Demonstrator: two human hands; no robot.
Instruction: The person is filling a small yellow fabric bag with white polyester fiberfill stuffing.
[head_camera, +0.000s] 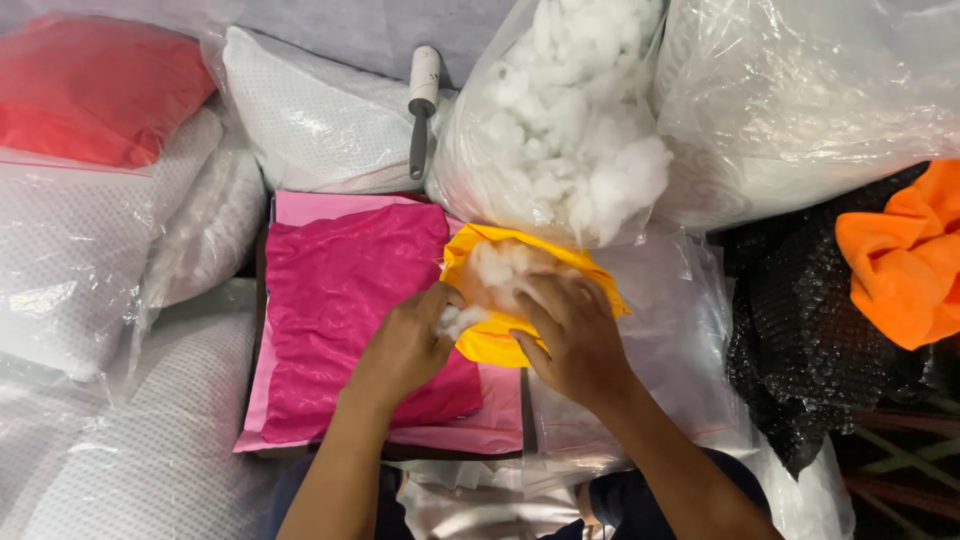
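Observation:
A yellow fabric cover (490, 345) lies open in front of me with white stuffing (497, 265) showing inside its mouth. My left hand (410, 345) grips the cover's left edge and pinches a tuft of the white stuffing. My right hand (575, 335) presses down on the cover's opening from the right, fingers curled over the filling. Just behind the cover stands a large clear plastic bag of white stuffing (570, 120).
A pink fabric cover (340, 300) lies on a stack of pink sheets at the left. White pillows in plastic (300, 120) and a red one (90, 85) are behind. A lint roller (422, 105) lies at the back. Orange cloth (900, 260) sits on black bubble wrap (800, 330). Clear empty bags (670, 340) lie at the right.

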